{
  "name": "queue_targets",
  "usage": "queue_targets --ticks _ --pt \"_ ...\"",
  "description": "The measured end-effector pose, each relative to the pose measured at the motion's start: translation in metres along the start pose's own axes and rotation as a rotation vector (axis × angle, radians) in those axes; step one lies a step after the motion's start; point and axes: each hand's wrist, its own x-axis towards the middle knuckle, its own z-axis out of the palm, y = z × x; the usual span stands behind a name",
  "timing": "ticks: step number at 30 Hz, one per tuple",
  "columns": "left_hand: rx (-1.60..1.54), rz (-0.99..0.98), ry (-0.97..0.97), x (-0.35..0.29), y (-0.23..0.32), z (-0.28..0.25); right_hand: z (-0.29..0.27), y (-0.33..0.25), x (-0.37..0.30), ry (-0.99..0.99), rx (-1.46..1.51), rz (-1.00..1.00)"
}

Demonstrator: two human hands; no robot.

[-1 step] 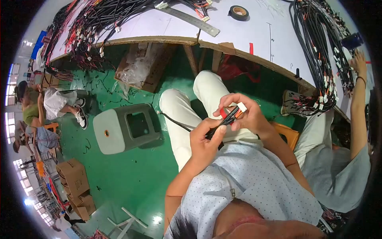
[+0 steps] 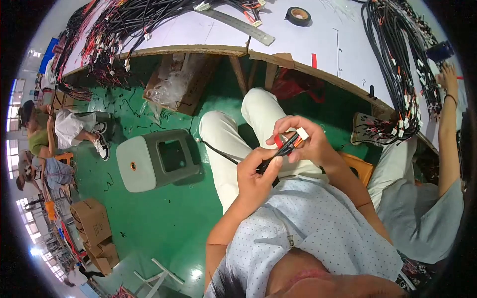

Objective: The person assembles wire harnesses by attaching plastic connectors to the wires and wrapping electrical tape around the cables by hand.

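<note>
- left hand [image 2: 254, 173] is pinching the black cable [image 2: 285, 149] between thumb and fingers
- right hand [image 2: 313, 145] is curling around the red strip [image 2: 278, 141]; whether it is gripping, i cannot tell

Plastic-sheathed cable [image 2: 285, 148], matt plastic stool [image 2: 150, 163], glossy floor [image 2: 164, 218], metal ruler [image 2: 239, 28]

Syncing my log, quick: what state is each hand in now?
Left hand: closed, holding the slim black cable.
Right hand: half-closed at the cable's end, beside the white plastic connector and thin red strip; its exact grip cannot be told.
</note>
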Motion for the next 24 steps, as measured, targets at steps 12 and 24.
queue_targets --ticks 12,24 --pt "0.062 0.008 -0.027 0.001 0.007 -0.003 -0.003 -0.013 0.009 -0.128 -0.203 -0.126" --pt "0.085 0.043 -0.021 0.003 0.007 -0.002 -0.007 -0.026 0.017 -0.261 -0.346 -0.134"
